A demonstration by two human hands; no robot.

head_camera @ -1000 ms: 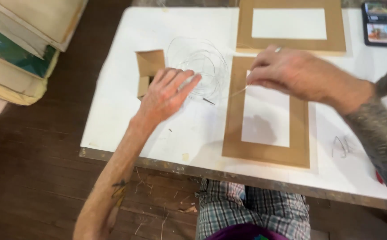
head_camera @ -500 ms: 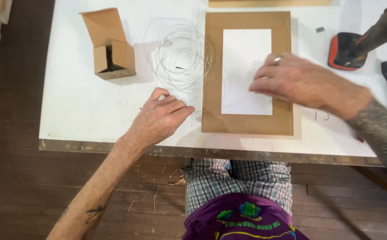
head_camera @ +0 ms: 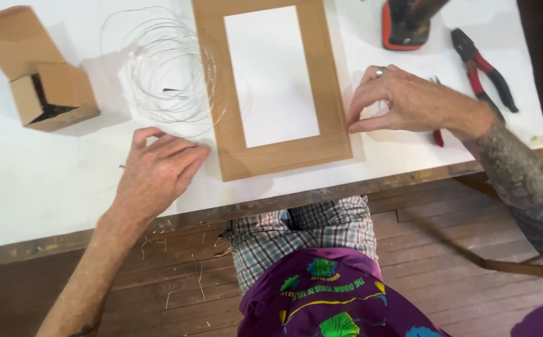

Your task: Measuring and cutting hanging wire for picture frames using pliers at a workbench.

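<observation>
Between my two hands lies the frame (head_camera: pixel 271 93), flat on the table (head_camera: pixel 47 181), long axis running away from me, short bottom edge toward the near table edge, tilted a bit left at top. Left hand (head_camera: pixel 156 175) flat, fingers together, pressing down just beside frame's bottom-left corner, prob. pinning wire from the coil (head_camera: pixel 165 68) just beyond the fingertips. Right hand (head_camera: pixel 402 103) at frame's right edge, thumb + index pinched; looks like thin wire, can't tell for sure. Pliers (head_camera: pixel 486 68) past right knuckles, box (head_camera: pixel 40 81) far left.

Right hand (head_camera: pixel 408 103) shifted off frame (head_camera: pixel 271 156) to its right edge; view moved closer
</observation>
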